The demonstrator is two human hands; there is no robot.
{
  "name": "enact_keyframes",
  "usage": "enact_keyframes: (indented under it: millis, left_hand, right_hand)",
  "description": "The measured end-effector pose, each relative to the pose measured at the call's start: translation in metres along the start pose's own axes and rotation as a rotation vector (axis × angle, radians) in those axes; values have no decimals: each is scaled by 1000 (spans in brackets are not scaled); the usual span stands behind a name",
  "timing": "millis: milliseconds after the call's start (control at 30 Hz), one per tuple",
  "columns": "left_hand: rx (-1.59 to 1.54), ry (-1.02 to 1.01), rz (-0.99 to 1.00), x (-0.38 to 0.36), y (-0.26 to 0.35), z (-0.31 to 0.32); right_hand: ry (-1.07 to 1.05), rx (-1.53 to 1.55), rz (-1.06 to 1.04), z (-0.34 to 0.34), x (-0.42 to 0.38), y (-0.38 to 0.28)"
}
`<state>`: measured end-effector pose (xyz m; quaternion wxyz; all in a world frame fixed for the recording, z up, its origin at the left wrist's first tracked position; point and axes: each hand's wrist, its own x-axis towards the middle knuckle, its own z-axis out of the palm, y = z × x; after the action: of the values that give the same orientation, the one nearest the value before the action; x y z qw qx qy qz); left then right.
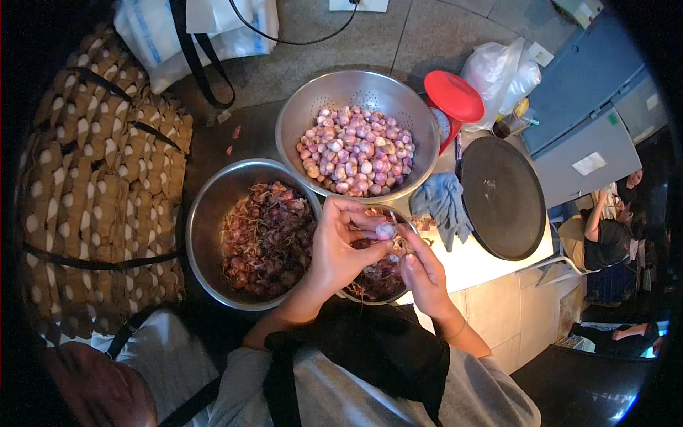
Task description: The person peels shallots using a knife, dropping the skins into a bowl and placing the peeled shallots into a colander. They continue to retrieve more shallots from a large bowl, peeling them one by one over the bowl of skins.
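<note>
Shallots (356, 153), heaped pale pink in the large colander (288, 117); piled dark and rooty in the steel bowl (203, 249) just beside it. In a smaller bowl (395, 296), reddish scraps (370, 287). In the loosely curled right hand (425, 277): cannot tell what, if anything. Close by, pinched between thumb and fingertips of the half-closed left hand (341, 245): one pale shallot (385, 230).

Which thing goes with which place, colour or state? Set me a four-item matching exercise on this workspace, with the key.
1. peeled shallots
2. egg trays
3. kitchen scale
4. blue-grey cloth

A. red-topped
B. crumpled beside the dark round tray
C. heaped in the perforated colander
D. bound with black straps

Pairs: 1-C, 2-D, 3-A, 4-B
</note>
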<state>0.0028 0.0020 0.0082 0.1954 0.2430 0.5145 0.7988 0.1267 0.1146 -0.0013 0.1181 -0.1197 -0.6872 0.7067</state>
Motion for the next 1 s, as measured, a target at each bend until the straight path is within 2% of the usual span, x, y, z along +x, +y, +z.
enact_keyframes:
  millis: [167,367,533,633,700,833,1000]
  left_hand:
    - [-131,-4,-122,3,7,-6]
    - [-140,-5,-135,6,2,-5]
    - [-138,-4,-156,6,2,-3]
    - [-139,1,-158,6,1,-2]
    - [-144,5,-180,7,2,-3]
    - [-127,-27,-143,8,0,-7]
    - [-120,-39,-167,8,-2,-9]
  right_hand:
    - [23,214,13,-4,7,2]
    - [-162,208,5,2,5,-7]
    - [-81,-207,-120,-6,8,8]
    - [-93,-53,-49,-5,8,1]
    - [-115,173,28,-1,8,-8]
    - [-73,60,-33,3,8,-2]
    - [-90,220,-5,-4,8,1]
